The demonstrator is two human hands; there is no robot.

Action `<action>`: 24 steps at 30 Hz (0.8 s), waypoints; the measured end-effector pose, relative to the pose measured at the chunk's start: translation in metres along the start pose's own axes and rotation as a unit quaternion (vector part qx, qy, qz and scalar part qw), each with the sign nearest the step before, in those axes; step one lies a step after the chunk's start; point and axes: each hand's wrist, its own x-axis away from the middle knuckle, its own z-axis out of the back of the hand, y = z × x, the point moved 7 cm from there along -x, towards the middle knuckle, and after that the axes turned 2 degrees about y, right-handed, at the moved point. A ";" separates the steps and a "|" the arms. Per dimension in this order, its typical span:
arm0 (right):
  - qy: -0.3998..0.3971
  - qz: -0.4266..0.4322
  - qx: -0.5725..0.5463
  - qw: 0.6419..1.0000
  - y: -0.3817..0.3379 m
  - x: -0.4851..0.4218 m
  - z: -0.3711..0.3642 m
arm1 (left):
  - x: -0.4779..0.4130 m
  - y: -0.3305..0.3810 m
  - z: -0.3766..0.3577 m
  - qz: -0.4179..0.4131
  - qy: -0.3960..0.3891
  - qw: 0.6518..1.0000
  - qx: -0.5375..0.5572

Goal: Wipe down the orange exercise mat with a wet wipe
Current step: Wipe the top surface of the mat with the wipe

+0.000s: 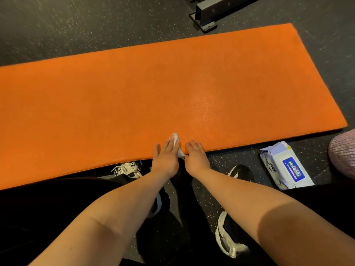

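The orange exercise mat [134, 96] lies flat on the dark speckled floor and fills the middle of the view. Near its front edge my left hand [167, 158] presses flat on a crumpled white wet wipe [175, 140], which sticks out past the fingertips and beside the palm. My right hand [196, 157] rests flat on the mat's front edge just to the right of it, fingers together, holding nothing. A shiny damp-looking patch shows on the mat beyond the hands.
A pack of wet wipes [286, 166] lies on the floor right of the mat's front edge. A black metal equipment base [209, 12] stands beyond the mat's far side. My sneakers [130, 169] sit at the mat's front edge. A pinkish rounded object [343, 154] is at the right border.
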 end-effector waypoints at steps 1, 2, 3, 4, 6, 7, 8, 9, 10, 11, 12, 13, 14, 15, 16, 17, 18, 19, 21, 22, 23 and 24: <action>0.003 -0.002 0.010 1.000 -0.002 0.000 0.000 | 0.002 -0.009 0.003 0.023 0.008 1.000 -0.002; 0.004 -0.002 0.021 1.000 -0.004 0.000 -0.002 | 0.004 -0.019 0.007 0.053 0.016 0.998 0.001; 0.007 -0.002 0.033 0.999 -0.006 0.000 -0.002 | 0.006 -0.027 0.010 0.083 0.021 0.996 0.009; 0.009 -0.002 0.042 0.999 -0.008 0.000 -0.003 | 0.008 -0.031 0.012 0.107 0.024 0.994 0.016; 0.006 -0.005 0.047 0.999 -0.008 0.001 -0.003 | 0.010 -0.027 0.010 0.116 0.011 0.993 0.034; 0.001 -0.006 0.043 0.999 -0.008 0.003 -0.004 | 0.010 -0.020 0.007 0.100 0.001 0.994 0.042; -0.002 -0.004 0.039 0.999 -0.008 0.004 -0.004 | 0.010 -0.010 0.002 0.075 -0.009 0.996 0.046; -0.004 -0.001 0.036 0.999 -0.009 0.005 -0.003 | 0.010 -0.001 -0.002 0.048 -0.019 0.998 0.047; -0.005 0.003 0.034 0.999 -0.010 0.006 -0.003 | 0.010 0.006 -0.004 0.026 -0.027 0.998 0.049; -0.004 0.004 0.031 1.000 -0.010 0.006 -0.002 | 0.010 0.009 -0.006 0.012 -0.031 0.998 0.047; -0.001 0.003 0.031 1.000 -0.011 0.006 -0.003 | 0.009 0.009 -0.006 0.003 -0.032 0.999 0.040; 0.002 0.002 0.032 0.999 -0.011 0.006 -0.004 | 0.010 0.005 -0.003 0.001 -0.030 0.999 0.029; 0.004 0.002 0.032 0.999 -0.012 0.006 -0.005 | 0.011 -0.002 0.000 0.011 -0.025 0.999 0.019; 0.006 0.005 0.034 0.999 -0.013 0.005 -0.006 | 0.013 -0.012 0.005 0.033 -0.017 0.999 0.016; 0.008 0.011 0.035 0.999 -0.014 0.004 -0.007 | 0.014 -0.023 0.010 0.064 -0.006 0.998 0.017; 0.008 0.016 0.031 0.999 -0.014 0.004 -0.008 | 0.016 -0.033 0.014 0.094 0.006 0.995 0.019; 0.010 0.020 0.024 0.999 -0.015 0.003 -0.008 | 0.017 -0.040 0.017 0.114 0.012 0.993 0.022; 0.010 0.022 0.013 1.000 -0.015 0.002 -0.007 | 0.017 -0.042 0.018 0.122 0.009 0.992 0.027; 0.004 0.022 -0.014 1.000 -0.015 0.002 -0.005 | 0.015 -0.031 0.014 0.104 -0.010 0.994 0.038; 0.001 0.019 -0.031 0.999 -0.014 0.002 -0.005 | 0.013 -0.021 0.010 0.082 -0.018 0.996 0.037; 0.001 0.014 -0.048 0.999 -0.012 0.002 -0.004 | 0.012 -0.009 0.006 0.058 -0.024 0.997 0.036; 0.001 0.006 -0.065 0.998 -0.010 0.001 -0.002 | 0.011 0.001 0.002 0.038 -0.028 0.998 0.039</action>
